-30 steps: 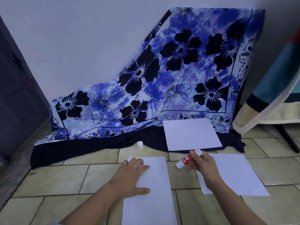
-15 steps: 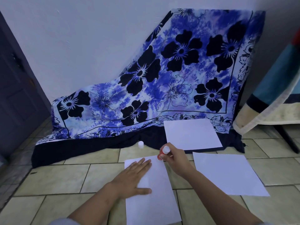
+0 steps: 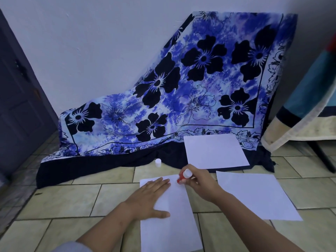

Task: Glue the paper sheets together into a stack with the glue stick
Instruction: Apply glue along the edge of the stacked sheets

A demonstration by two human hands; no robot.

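Three white paper sheets lie on the tiled floor. The nearest sheet [image 3: 172, 220] is straight in front of me. My left hand [image 3: 151, 199] presses flat on its left side with straight fingers. My right hand [image 3: 199, 180] grips a red glue stick [image 3: 183, 176], whose lower end touches the sheet's far right corner. A second sheet [image 3: 254, 193] lies to the right. The third sheet [image 3: 214, 151] rests farther back on the cloth's edge. The glue stick's white cap [image 3: 158, 162] stands on the floor near the cloth.
A blue flowered cloth [image 3: 181, 99] drapes from the wall onto the floor behind the sheets. A dark door [image 3: 16, 99] is at the left. A bed corner with a hanging cover [image 3: 305, 113] and a dark leg [image 3: 321, 155] stands at the right.
My right hand has carried the glue stick leftward from between the sheets to the near sheet's far right corner and tipped it down onto the paper. My left hand has stayed pressed on the sheet.
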